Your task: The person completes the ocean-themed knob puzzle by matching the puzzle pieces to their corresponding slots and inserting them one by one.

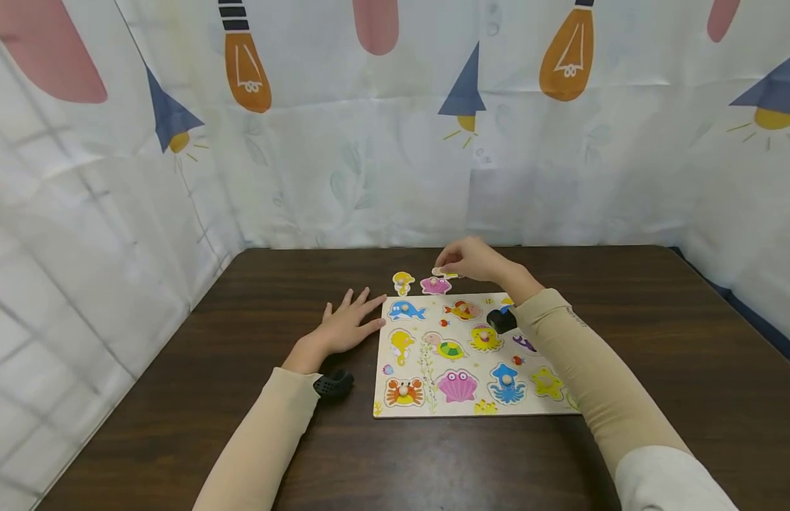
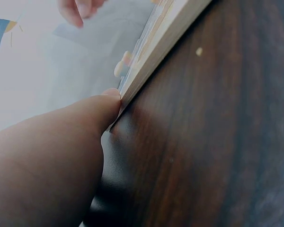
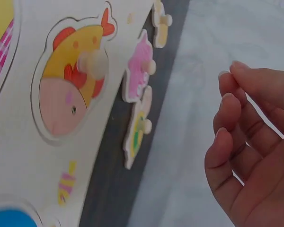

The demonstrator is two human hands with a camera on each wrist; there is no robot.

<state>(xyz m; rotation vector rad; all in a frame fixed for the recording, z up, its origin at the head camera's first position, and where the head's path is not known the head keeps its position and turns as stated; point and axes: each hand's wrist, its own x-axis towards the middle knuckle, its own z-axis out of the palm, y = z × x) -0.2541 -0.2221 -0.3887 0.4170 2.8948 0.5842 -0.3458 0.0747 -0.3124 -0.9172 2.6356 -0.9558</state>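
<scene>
My left hand (image 1: 346, 328) lies on the table with fingers spread, its fingertips touching the left edge of a wooden knob puzzle board (image 1: 383, 355). In the left wrist view the thumb (image 2: 104, 106) presses against the board's side. My right hand (image 1: 473, 260) hovers behind the board's far edge, above the turtle piece (image 3: 137, 135). Its fingers are loosely bent with nothing between them in the right wrist view. Beside the turtle lie a pink shell piece (image 1: 436, 286) and a yellow seahorse piece (image 1: 403, 282). The right forearm hides part of the board's right side.
Knobbed whale (image 1: 405, 310), fish (image 1: 463, 310), octopus (image 1: 485, 338), crab (image 1: 404, 392) and squid (image 1: 506, 385) pieces sit in the board. Seahorse, turtle and shell spots show printed pictures without knobs. A patterned curtain (image 1: 369, 177) hangs behind the brown table (image 1: 254, 298).
</scene>
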